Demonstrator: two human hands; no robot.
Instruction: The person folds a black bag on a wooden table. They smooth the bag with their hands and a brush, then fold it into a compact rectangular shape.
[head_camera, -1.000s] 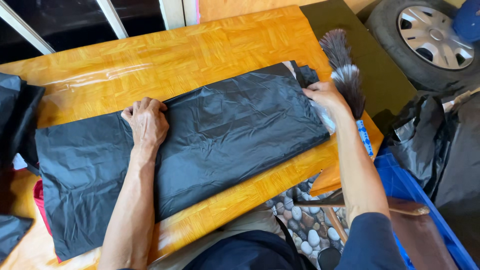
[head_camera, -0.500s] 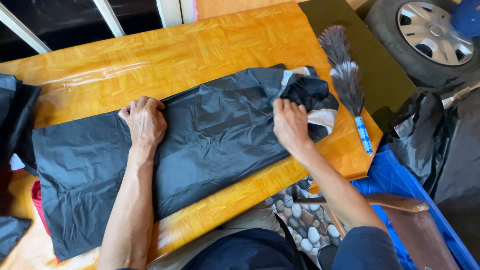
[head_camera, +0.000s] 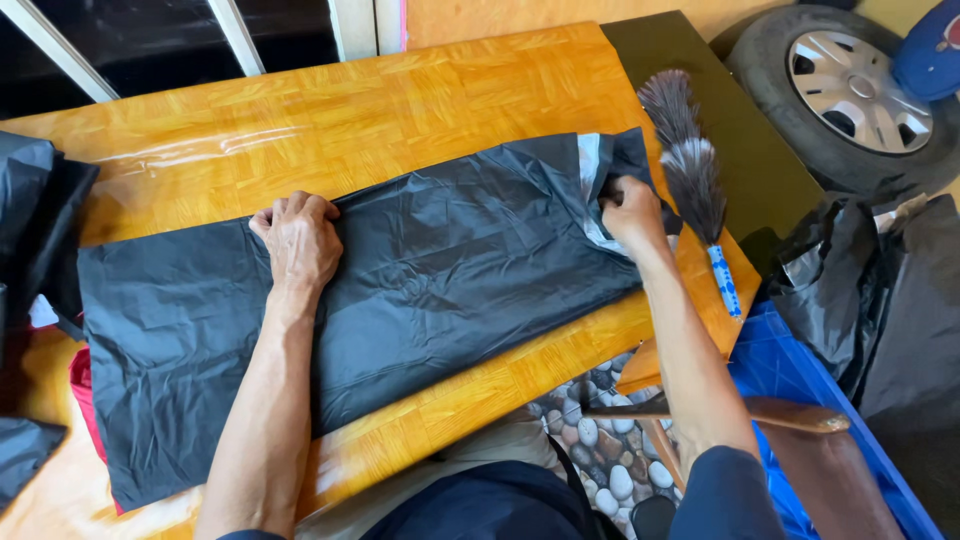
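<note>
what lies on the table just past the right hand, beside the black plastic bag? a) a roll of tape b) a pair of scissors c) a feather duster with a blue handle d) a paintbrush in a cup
c: a feather duster with a blue handle lies on the wooden table, just beyond the right hand, which grips the end of the black plastic bag.

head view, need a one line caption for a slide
Left hand flat on a black plastic bag on a wooden table; right hand grips its end beside a feather duster.
</note>
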